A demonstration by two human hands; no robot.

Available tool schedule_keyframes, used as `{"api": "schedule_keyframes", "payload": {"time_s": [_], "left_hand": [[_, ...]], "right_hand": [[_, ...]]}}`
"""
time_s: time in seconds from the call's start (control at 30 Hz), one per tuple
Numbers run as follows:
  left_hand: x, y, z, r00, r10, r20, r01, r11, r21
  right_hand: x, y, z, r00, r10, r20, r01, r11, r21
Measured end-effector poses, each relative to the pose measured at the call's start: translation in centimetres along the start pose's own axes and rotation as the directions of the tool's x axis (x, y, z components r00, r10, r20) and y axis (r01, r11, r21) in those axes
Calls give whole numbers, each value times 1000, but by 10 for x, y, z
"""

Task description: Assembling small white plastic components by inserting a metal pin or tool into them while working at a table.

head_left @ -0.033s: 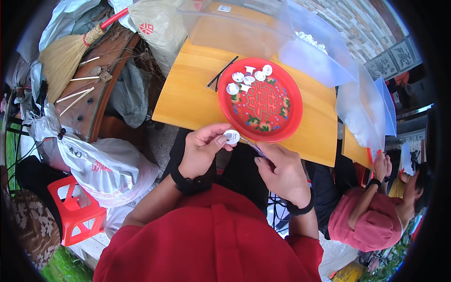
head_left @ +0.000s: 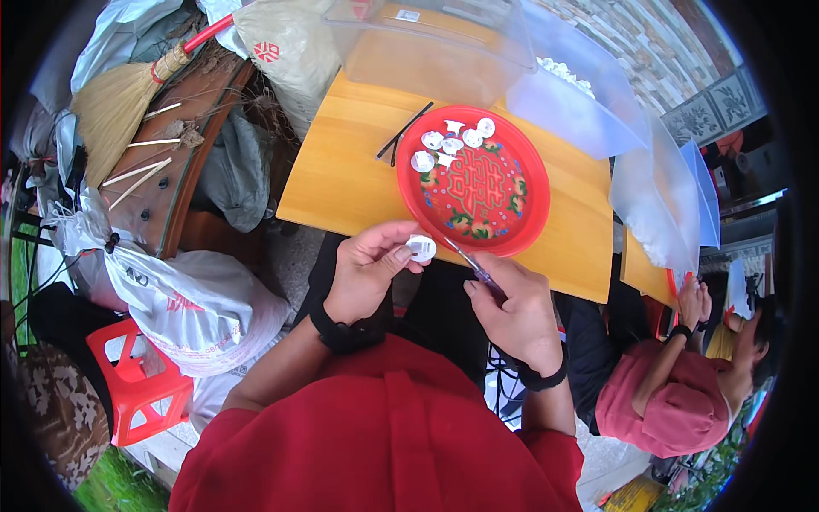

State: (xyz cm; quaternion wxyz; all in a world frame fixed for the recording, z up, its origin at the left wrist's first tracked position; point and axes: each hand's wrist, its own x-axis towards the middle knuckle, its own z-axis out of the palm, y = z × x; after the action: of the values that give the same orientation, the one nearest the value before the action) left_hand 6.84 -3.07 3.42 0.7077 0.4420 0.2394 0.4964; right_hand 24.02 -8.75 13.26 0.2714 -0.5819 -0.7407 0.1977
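Observation:
My left hand pinches a small round white plastic piece between thumb and fingers, just short of the table's near edge. To its right, my right hand is closed around the purple handle of a slim pointed metal tool. The tool's tip points at the white piece, with a small gap between them. Beyond both hands lies a round red tray with a painted floral pattern. Several white plastic pieces sit in its upper left part.
The tray rests on a yellow wooden table, beside dark thin sticks. Clear plastic bins stand at the back. A red stool, white sacks and a straw broom are on the left. Another person sits at right.
My right hand has drawn the tool slightly back and to the right, so its tip has come away from the white piece. My left hand has hardly moved.

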Motion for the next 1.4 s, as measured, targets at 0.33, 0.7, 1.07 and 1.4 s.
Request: {"api": "schedule_keyframes", "payload": {"time_s": [0.33, 0.7, 1.07, 1.4], "left_hand": [[3, -7, 1, 998, -15, 65, 21, 995, -100], [1, -6, 4, 997, -60, 49, 63, 995, -73], [5, -4, 2, 998, -5, 60, 5, 1000, 2], [7, -6, 2, 995, 59, 80, -58, 998, -21]], "right_hand": [[21, 26, 44, 893, 448, 38, -335, 606, 721], [22, 26, 41, 830, 530, 175, -442, 433, 785], [15, 29, 53, 933, 357, -43, -212, 643, 736], [14, 31, 56, 944, 319, -87, -169, 693, 701]]}}
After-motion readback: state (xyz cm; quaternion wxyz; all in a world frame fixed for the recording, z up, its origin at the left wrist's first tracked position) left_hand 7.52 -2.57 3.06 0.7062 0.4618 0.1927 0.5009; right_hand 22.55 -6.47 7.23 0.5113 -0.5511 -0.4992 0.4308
